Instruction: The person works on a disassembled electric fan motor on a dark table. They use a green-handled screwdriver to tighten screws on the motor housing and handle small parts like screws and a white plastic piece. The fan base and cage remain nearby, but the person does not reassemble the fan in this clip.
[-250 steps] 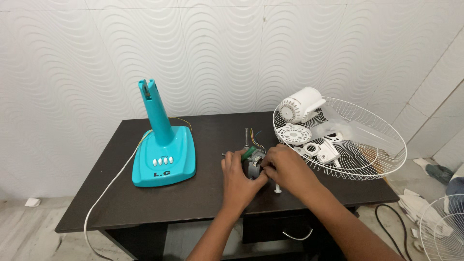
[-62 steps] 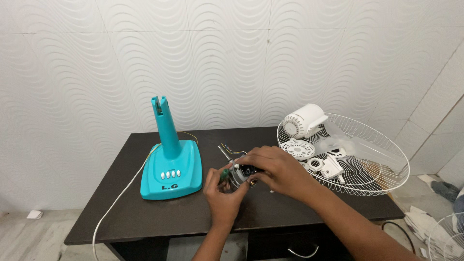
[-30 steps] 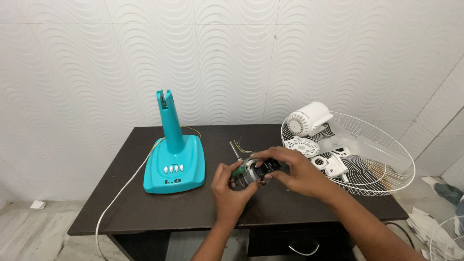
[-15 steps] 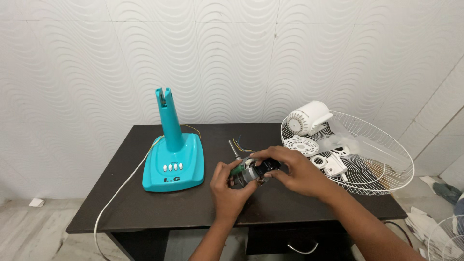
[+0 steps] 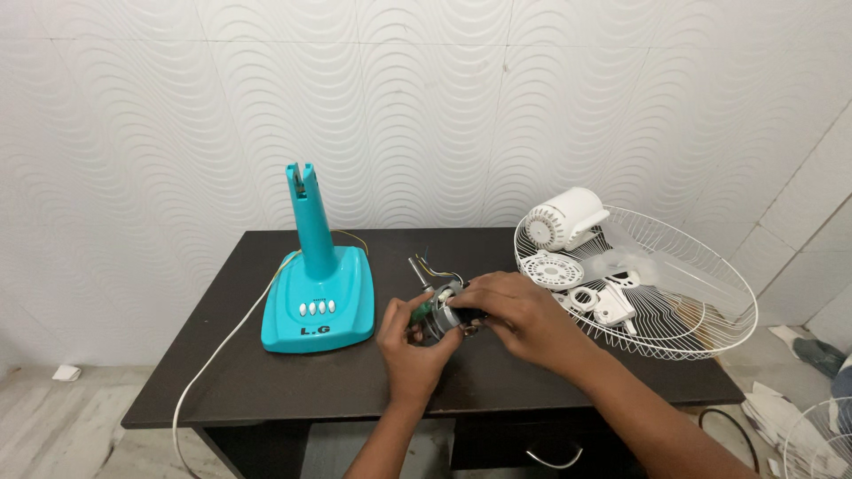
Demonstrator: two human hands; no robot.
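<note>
**Fan motor cradled between both hands at the centre of the frame**

The left hand (image 5: 410,341) wraps around the near end of a small fan motor (image 5: 441,315), gripping it so it sits steady just above the dark tabletop (image 5: 266,390). The right hand (image 5: 515,312) closes over the motor's far side from above, fingers curled on its casing, which hides much of it. A metal shaft (image 5: 418,269) and thin wires poke out toward the wall. Left of centre the turquoise fan stand (image 5: 315,288) rests upright, its white cord (image 5: 222,355) trailing off the edge. At right the white wire guard (image 5: 701,302) lies like a tray, holding loose white plastic parts (image 5: 568,257) within reach.
</note>
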